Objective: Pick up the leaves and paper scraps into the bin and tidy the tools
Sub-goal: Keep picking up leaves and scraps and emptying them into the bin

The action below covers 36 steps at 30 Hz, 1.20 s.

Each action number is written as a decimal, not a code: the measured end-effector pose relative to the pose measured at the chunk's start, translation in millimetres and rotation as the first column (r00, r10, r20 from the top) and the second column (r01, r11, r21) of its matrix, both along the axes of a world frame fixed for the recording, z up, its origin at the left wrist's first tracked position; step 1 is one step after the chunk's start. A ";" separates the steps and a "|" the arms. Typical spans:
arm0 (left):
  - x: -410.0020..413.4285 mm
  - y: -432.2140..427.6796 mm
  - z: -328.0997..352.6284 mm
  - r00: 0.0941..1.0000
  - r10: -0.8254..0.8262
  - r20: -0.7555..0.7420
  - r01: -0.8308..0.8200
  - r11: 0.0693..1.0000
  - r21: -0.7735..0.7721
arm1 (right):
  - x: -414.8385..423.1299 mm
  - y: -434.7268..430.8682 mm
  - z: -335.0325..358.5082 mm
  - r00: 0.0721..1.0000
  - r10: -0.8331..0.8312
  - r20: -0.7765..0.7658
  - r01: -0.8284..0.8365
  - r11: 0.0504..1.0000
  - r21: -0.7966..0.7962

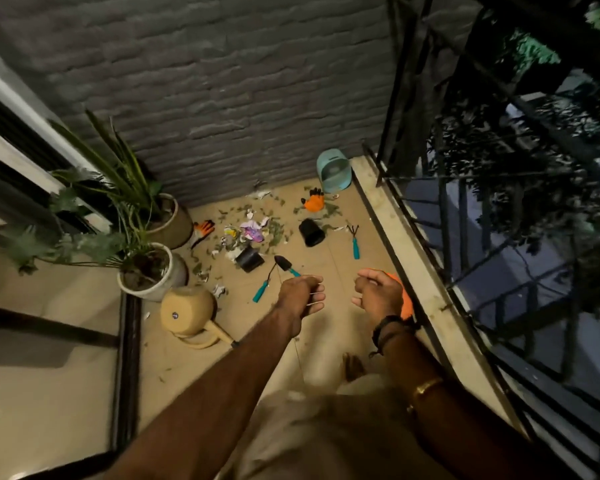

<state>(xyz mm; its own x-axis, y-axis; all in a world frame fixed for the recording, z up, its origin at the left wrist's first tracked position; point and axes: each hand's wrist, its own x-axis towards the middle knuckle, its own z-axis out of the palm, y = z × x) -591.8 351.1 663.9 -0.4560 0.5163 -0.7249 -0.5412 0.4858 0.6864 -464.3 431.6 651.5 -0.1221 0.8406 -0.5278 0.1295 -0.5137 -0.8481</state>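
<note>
free: bare floor point(340, 261) mid-frame, between trowel point(285, 264) and ledge point(395, 237) | left: potted plants point(149, 271), watering can point(187, 313) block | upper centre: black pots point(311, 232) among scraps point(250, 232)

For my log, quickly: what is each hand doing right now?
Left hand: fingers curled; contents cannot be told.
Right hand: fingers curled by an orange item; grip cannot be told.

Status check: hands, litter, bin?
Left hand curled, empty; right hand curled, orange item behind it, grip unclear. Leaves and paper scraps on floor, teal bin by wall. Black pots and trowel among litter.
</note>
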 end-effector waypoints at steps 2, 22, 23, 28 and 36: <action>-24.2 34.4 2.0 0.999 0.049 0.021 -0.049 0.999 0.011 | -27.3 39.3 1.4 1.000 0.016 0.001 -0.016 1.000 0.009; -284.5 306.5 -157.6 0.939 0.181 0.294 -0.150 0.981 -0.124 | -289.9 321.8 -185.7 0.986 0.086 0.143 -0.068 0.990 -0.126; -290.6 318.0 -178.4 0.934 0.189 0.305 -0.156 0.979 -0.128 | -297.6 334.4 -212.6 0.983 0.096 0.157 -0.074 0.987 -0.140; -318.2 376.2 -308.3 0.888 0.307 0.341 -0.261 0.949 -0.174 | -335.3 395.1 -365.3 0.967 0.163 0.197 -0.121 0.970 -0.211; -336.3 436.9 -511.9 0.742 0.533 0.407 -0.498 0.844 -0.198 | -378.8 448.8 -600.7 0.796 0.538 0.279 -0.511 0.843 -0.168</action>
